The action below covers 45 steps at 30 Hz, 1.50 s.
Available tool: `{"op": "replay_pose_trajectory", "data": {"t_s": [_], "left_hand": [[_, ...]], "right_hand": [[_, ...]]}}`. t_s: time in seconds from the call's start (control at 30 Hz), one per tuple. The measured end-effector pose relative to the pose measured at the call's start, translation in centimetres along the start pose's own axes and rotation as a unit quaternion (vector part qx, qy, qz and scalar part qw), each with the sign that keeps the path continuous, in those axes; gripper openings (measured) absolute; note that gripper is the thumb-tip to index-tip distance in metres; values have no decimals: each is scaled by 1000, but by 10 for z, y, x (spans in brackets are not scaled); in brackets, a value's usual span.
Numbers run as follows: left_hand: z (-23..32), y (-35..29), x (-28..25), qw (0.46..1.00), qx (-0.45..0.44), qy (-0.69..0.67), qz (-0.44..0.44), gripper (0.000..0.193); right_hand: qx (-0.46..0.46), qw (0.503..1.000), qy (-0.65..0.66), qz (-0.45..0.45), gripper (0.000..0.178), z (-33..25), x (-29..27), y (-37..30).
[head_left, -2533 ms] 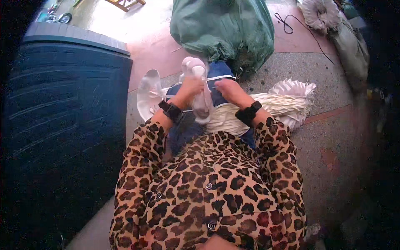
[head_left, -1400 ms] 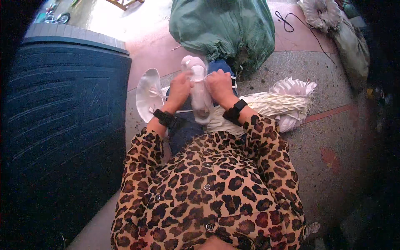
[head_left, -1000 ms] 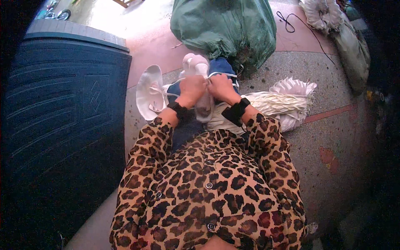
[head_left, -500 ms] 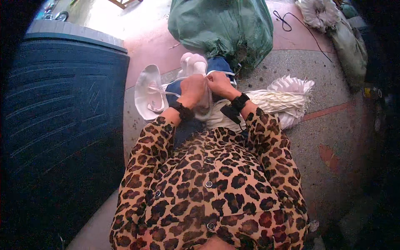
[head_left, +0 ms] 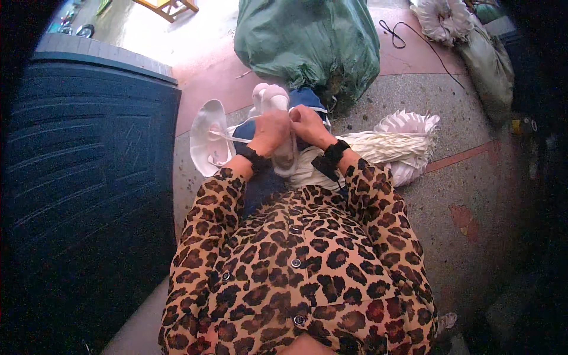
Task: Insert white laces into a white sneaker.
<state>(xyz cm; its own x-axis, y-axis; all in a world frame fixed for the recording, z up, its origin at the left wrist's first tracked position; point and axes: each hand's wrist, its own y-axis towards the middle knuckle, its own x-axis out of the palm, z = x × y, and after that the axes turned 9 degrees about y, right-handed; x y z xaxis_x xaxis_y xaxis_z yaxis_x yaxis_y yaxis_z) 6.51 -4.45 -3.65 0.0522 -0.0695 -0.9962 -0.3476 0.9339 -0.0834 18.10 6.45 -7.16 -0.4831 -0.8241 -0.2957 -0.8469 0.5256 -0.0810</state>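
Note:
In front of my body, both hands are at a pale pink-and-white fabric slipper-like piece [head_left: 276, 99] with rounded tops. My left hand [head_left: 271, 131] is closed round its middle, and the lower end hangs out below the fist. Close beside it, my right hand [head_left: 310, 126] has thumb and fingertips pinched at the piece's right edge; whatever lies between them is too small to make out. A white slipper-like piece [head_left: 207, 131] with a thin strap lies to the left. Right of my hands stretches a bundle of cream gathered fabric pieces [head_left: 387, 145].
A large green plastic sack [head_left: 307, 41] stands straight ahead. A dark blue panelled door [head_left: 94, 154] runs along the left. Farther right are a black cord [head_left: 429, 44], a ruffled white bundle [head_left: 444, 22] and a greyish sack [head_left: 486, 68]. A wooden stool [head_left: 168, 8] stands at the far left.
The whole picture has shifted slightly. More of the slipper-like piece's lower end shows beneath my left hand. Both hands stay close together at the piece.

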Motion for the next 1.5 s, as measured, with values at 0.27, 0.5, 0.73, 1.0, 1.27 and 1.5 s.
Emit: {"op": "replay_pose_trajectory", "data": {"t_s": [0.27, 0.5, 0.73, 1.0, 1.27, 1.5], "left_hand": [[-13, -46, -62, 984, -58, -162, -47, 24], [-73, -38, -36, 873, -167, -446, -110, 26], [-73, -25, -14, 980, -37, -194, -9, 19], [-76, -25, -10, 975, -76, -210, 1, 20], [-61, -25, -11, 981, -92, -167, 46, 23], [-57, -26, -1, 985, -91, -118, 85, 23]], "right_hand": [[-276, 922, -266, -48, 18, -34, -5, -20], [-211, 914, -131, -320, 15, -95, 11, -57], [-146, 970, -158, -114, 21, -37, 9, 28], [-109, 985, -92, -100, 20, -18, 17, 38], [-65, 990, -49, -112, 26, -13, 12, 46], [-40, 991, -44, -119, 28, -8, 14, 50]]}}
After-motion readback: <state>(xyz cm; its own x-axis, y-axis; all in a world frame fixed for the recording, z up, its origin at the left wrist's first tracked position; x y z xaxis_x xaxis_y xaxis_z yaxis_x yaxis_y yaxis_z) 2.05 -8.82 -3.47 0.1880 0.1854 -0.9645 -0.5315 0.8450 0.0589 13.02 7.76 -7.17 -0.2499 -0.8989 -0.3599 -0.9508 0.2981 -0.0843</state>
